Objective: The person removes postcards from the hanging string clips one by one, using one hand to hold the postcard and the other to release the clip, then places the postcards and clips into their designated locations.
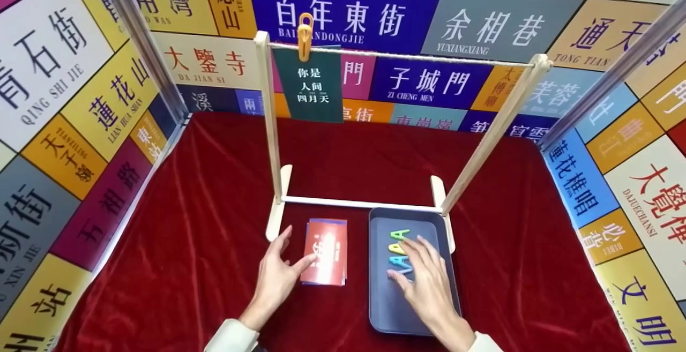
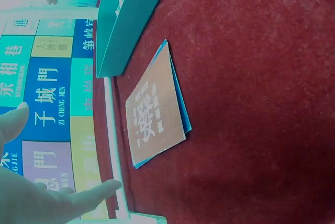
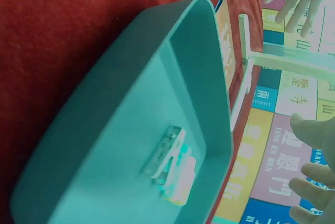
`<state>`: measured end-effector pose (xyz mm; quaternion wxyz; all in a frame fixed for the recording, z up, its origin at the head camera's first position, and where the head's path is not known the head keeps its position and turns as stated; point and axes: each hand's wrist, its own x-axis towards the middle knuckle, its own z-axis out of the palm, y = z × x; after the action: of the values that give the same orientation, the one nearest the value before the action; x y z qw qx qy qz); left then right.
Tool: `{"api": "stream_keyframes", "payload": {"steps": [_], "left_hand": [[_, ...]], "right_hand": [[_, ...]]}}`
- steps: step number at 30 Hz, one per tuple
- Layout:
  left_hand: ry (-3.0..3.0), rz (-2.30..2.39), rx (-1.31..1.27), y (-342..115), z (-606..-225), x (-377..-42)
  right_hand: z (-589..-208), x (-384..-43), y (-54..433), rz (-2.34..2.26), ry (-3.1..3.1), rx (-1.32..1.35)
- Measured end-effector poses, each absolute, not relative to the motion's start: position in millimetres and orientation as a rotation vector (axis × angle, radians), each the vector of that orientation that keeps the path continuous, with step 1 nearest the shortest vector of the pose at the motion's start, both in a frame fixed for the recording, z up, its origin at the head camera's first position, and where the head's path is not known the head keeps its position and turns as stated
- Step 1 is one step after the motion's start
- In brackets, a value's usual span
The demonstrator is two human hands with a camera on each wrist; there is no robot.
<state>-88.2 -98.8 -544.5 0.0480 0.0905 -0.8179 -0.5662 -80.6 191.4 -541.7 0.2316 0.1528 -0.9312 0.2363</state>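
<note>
My left hand (image 1: 277, 277) hovers at the left side of a small stack of cards (image 1: 328, 253), fingers spread and thumb over the stack's edge. The top card is orange-red with white characters, and blue edges show beneath it. Over a dark grey tray (image 1: 385, 309), my right hand (image 1: 429, 282) hangs with loosely bent fingers above green, yellow and blue clothespins (image 1: 397, 262). In the right wrist view, a gap separates the fingers (image 3: 309, 185) from the clothespins (image 3: 175, 169). An orange clothespin (image 1: 304, 38) holds a dark green card (image 1: 311, 87) on a string.
A wooden frame (image 1: 272, 132) carries the string (image 1: 429, 58) between its two posts, with a white bar (image 1: 332, 202) low down. Its right foot stands beside the tray. Red velvet cloth (image 1: 177, 245) covers the table. Printed panels (image 1: 343, 12) enclose the back and sides.
</note>
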Motion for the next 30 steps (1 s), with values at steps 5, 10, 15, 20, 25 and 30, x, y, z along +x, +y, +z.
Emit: {"api": "stream_keyframes", "payload": {"steps": [5,10,15,20,25,30], "left_hand": [[-2.431,-1.835,0.232,-97.6,-535.4,-91.1],[-2.381,-1.907,0.154,-95.4,-521.6,-95.8],[-2.339,-1.925,0.087,-95.4,-506.4,-103.5],[-2.309,-1.909,0.031,-96.4,-491.1,-114.4],[-2.257,-1.918,-0.01,-93.7,-474.5,-124.1],[-2.202,-1.927,-0.047,-89.3,-459.3,-131.9]], "right_hand": [[-531.4,-85.2,188.1,0.646,-2.526,0.521],[-522.2,-92.1,186.5,0.56,-2.495,0.637],[-505.8,-102.3,182.9,0.505,-2.458,0.735],[-483.5,-116.3,178.1,0.497,-2.401,0.823],[-466.0,-126.4,172.6,0.505,-2.329,0.92],[-453.0,-131.9,166.1,0.507,-2.278,0.984]]}}
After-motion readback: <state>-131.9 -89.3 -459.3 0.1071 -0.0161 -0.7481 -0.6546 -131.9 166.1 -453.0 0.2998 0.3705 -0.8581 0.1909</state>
